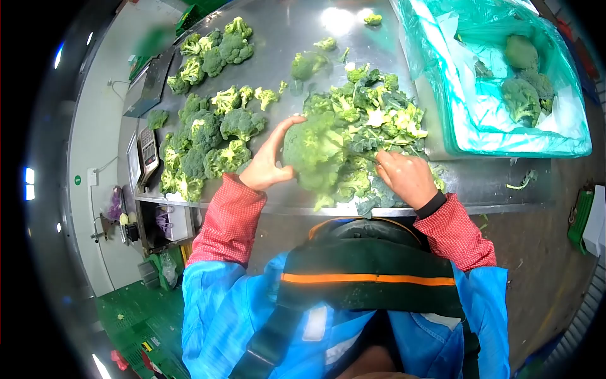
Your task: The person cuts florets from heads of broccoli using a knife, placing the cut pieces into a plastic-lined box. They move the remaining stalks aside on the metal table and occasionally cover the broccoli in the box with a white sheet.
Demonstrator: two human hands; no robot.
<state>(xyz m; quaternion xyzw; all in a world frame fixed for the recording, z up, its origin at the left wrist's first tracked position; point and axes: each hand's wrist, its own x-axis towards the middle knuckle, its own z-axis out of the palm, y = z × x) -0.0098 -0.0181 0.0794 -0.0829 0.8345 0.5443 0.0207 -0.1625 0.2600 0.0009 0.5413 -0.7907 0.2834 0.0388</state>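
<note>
My left hand (pixel 269 161) curves its thumb and fingers round the left side of a large broccoli head (pixel 308 150), which is slightly blurred. My right hand (pixel 407 179) is closed just right of that head, over the trimmings; whatever it grips is hidden. Beneath and behind both hands lies a heap of broccoli leaves and cut pieces (pixel 404 120). Left of my left hand, a group of broccoli florets (pixel 202 136) spreads over the metal table (pixel 284 50). More florets (pixel 221 47) lie farther back.
A crate lined with a green plastic bag (pixel 442 120) stands at the right, with several broccoli heads (pixel 521 101) inside. A scale (pixel 147 151) sits by the table's left edge. Small broccoli bits (pixel 325 43) lie toward the back. Green matting (pixel 126 322) covers the floor at lower left.
</note>
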